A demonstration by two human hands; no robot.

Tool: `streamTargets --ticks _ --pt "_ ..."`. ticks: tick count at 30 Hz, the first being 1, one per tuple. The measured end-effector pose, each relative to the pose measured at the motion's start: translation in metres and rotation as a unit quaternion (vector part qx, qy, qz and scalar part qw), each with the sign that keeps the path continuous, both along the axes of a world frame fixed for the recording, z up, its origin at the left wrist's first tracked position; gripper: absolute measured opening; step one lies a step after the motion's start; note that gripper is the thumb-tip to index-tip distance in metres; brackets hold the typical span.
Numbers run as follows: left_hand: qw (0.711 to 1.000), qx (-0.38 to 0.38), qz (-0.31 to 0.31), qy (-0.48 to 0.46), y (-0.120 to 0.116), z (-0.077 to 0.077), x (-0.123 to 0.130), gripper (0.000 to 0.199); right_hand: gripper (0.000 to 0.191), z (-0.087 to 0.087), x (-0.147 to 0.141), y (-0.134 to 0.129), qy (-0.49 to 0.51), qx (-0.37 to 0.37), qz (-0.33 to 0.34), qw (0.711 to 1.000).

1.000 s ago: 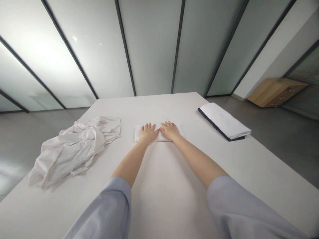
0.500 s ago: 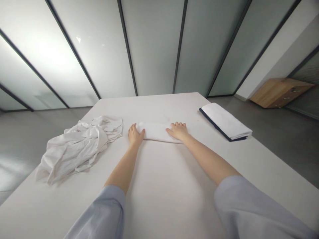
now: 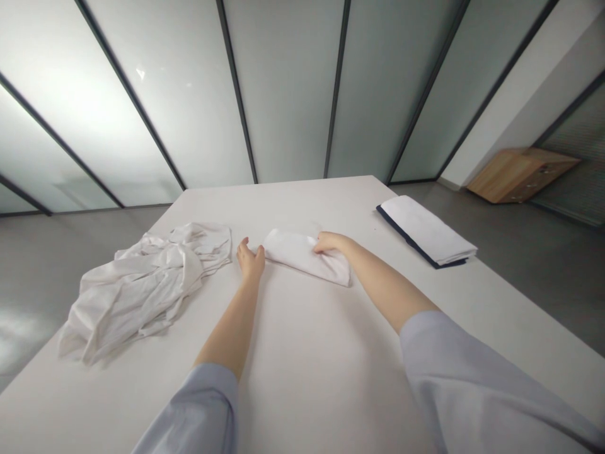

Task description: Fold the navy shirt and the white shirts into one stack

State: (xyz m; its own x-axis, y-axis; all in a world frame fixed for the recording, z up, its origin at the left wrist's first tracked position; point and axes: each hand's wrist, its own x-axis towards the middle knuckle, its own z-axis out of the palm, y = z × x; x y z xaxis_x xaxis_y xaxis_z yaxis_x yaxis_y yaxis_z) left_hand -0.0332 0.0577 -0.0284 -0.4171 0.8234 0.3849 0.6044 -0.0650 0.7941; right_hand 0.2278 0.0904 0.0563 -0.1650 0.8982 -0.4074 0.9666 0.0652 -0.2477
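A folded white cloth (image 3: 297,253) lies at a slant near the middle of the table, its right end nearer to me. My right hand (image 3: 332,243) pinches its upper right part between thumb and fingers. Just off the cloth's left end, my left hand (image 3: 250,257) has its thumb and fingers apart and holds nothing. Whether its thumb touches the cloth's edge I cannot tell.
On the left of the white table (image 3: 312,353) lies a crumpled heap of white cloth (image 3: 151,277). Folded white cloth (image 3: 425,227) rests on dark blue cloth (image 3: 411,243) at the right edge. Frosted glass panels (image 3: 288,88) stand behind; a wooden cabinet (image 3: 515,173) is at far right.
The folded cloth has turned, its right end swinging toward me. My right hand has gone from lying flat on it to pinching it. My left hand has moved slightly left, off the cloth.
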Motion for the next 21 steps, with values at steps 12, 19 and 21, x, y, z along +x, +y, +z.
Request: streamTargets --ticks 12,19,21 --pt "0.999 0.012 -0.003 -0.045 0.005 -0.005 0.004 0.048 0.041 0.008 0.023 -0.021 -0.129 0.064 0.032 0.989" --pt "0.998 0.006 -0.022 -0.050 0.005 -0.006 0.005 0.044 0.039 0.006 0.103 -0.041 -0.208 0.126 -0.102 0.965" --pt "0.998 0.003 -0.026 -0.048 0.005 -0.006 0.006 0.043 0.039 0.003 0.124 -0.050 -0.193 0.143 -0.138 0.961"
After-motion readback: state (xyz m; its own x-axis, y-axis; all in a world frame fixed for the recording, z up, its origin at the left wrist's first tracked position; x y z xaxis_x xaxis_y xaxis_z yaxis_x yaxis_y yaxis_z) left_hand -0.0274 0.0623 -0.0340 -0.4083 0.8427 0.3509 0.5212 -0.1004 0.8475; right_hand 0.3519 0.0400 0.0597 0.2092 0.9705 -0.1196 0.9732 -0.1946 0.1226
